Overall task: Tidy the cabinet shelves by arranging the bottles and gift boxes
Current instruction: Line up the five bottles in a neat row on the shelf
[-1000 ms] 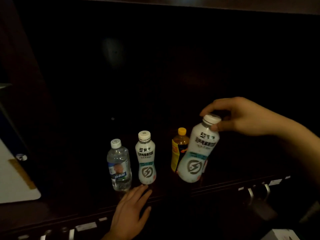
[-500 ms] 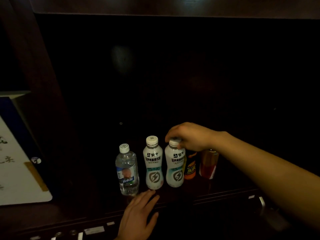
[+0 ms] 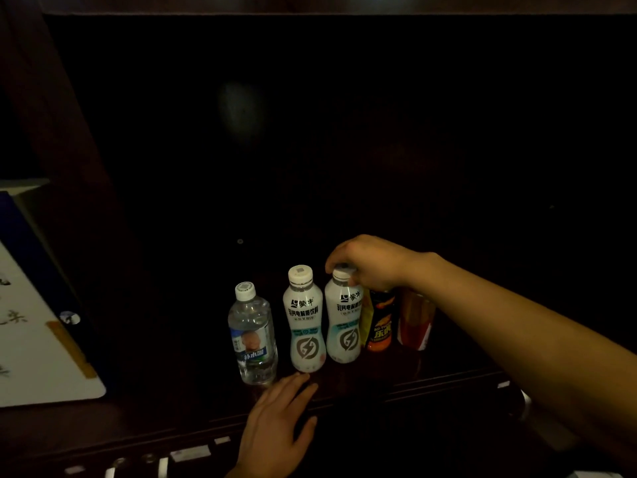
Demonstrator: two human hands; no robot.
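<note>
Several bottles stand in a row on the dark cabinet shelf (image 3: 431, 382). From the left: a clear water bottle (image 3: 252, 336), a white drink bottle (image 3: 304, 320), and a second white drink bottle (image 3: 344, 322). My right hand (image 3: 367, 262) grips the cap of that second white bottle, which stands upright on the shelf. Behind my wrist are an orange and black bottle (image 3: 379, 322) and a red bottle (image 3: 415, 320), their tops hidden. My left hand (image 3: 275, 422) rests flat on the shelf's front edge, fingers straight, just below the first white bottle.
A white board with writing and a blue edge (image 3: 38, 343) leans at the left, beyond a dark wooden cabinet post (image 3: 65, 139). The cabinet interior behind the bottles is dark. Small white labels (image 3: 189, 453) line the lower front edge.
A second ago my right hand held the second white bottle tilted in the air at the right. It now stands upright beside the first white bottle. My left hand stayed put.
</note>
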